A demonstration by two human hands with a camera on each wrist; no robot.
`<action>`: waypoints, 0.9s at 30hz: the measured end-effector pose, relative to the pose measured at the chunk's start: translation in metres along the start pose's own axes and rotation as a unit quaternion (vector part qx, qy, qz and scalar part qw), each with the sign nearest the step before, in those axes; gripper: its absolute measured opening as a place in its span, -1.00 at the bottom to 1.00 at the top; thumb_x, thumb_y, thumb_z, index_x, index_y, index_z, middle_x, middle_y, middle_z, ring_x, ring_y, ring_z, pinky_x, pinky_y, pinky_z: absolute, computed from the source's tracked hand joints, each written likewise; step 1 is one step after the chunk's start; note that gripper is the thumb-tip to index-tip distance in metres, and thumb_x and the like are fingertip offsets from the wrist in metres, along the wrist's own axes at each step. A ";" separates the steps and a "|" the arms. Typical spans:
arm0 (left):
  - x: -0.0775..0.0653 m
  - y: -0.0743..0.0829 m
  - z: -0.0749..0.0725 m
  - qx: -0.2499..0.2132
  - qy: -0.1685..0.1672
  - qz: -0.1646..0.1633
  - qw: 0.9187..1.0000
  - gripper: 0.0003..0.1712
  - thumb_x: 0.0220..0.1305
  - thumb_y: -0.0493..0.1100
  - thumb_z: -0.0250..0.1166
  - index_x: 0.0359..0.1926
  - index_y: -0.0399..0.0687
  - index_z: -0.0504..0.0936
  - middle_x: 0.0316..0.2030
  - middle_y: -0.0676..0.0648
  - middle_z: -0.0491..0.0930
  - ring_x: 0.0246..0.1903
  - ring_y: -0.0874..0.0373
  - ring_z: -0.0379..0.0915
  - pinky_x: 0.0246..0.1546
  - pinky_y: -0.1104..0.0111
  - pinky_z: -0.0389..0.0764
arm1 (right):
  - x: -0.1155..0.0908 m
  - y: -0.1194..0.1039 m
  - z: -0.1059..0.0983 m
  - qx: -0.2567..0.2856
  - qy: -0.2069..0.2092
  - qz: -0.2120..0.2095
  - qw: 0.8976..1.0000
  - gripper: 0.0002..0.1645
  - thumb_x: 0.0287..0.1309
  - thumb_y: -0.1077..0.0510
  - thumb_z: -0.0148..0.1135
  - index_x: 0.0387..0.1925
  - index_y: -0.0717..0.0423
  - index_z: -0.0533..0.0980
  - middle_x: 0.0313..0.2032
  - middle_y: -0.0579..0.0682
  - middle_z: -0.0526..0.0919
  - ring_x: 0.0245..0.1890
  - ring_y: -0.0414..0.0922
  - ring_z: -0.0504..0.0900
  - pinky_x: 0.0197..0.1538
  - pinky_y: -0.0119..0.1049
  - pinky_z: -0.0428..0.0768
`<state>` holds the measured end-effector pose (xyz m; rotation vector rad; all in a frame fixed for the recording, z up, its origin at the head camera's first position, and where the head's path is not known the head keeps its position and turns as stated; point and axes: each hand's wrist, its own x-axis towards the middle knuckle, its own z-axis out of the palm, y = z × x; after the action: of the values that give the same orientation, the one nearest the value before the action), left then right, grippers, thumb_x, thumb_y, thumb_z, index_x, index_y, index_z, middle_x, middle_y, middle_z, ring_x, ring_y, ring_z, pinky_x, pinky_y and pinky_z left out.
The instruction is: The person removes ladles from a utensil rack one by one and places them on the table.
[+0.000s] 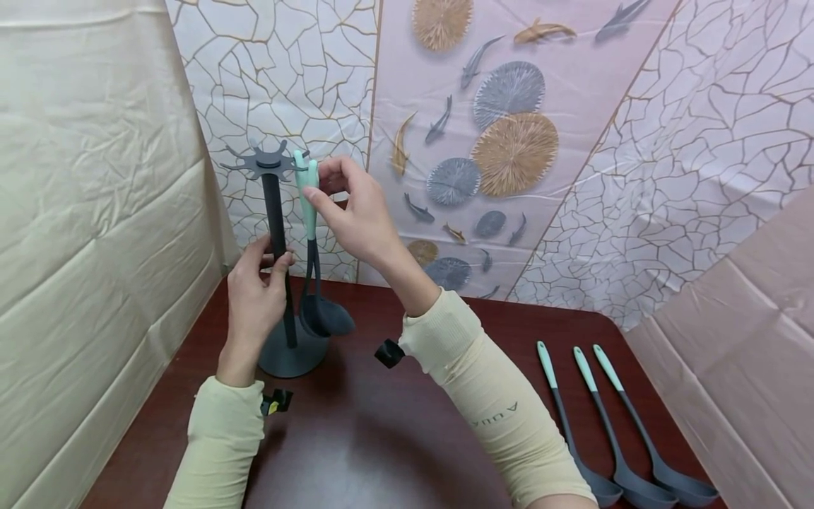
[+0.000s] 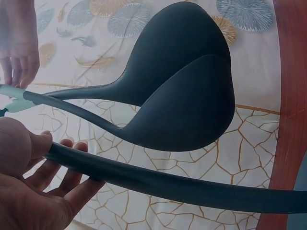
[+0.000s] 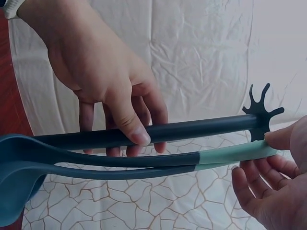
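Note:
A dark utensil stand (image 1: 273, 212) rises from a round base, with a ring of curved hooks at its top. My left hand (image 1: 254, 290) grips its pole about midway up, thumb and fingers around it. Two ladles with dark bowls (image 2: 187, 110) and mint-green handles hang side by side at the right of the pole, their handle tops by the hooks. Between thumb and fingers, my right hand (image 1: 356, 208) pinches the green handle (image 3: 235, 153) of the nearer ladle. Whether that ladle's hole sits on a hook is hidden.
Three more ladles (image 1: 613, 424) lie side by side at the right of the dark red table (image 1: 356, 438), handles pointing away. Patterned cloth (image 1: 477, 141) hangs behind the table, and plain cream cloth (image 1: 95, 212) closes off the left side.

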<state>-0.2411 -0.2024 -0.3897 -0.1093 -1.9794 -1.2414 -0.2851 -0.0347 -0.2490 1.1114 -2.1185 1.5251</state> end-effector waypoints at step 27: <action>0.000 -0.001 -0.001 -0.012 -0.010 -0.004 1.000 -0.61 0.56 -0.25 0.26 0.32 -0.19 0.61 -0.02 -0.16 0.73 -0.10 0.03 0.72 -0.24 0.62 0.56 | -0.002 0.004 -0.002 0.003 -0.005 -0.015 1.000 -0.79 0.46 0.21 0.27 0.04 0.17 0.52 -0.12 0.04 0.66 -0.16 -0.12 0.73 -0.22 -0.25 0.67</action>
<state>-0.2417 -0.2038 -0.3903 -0.1268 -1.9844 -1.2752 -0.2872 -0.0315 -0.2516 1.1494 -2.0960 1.5177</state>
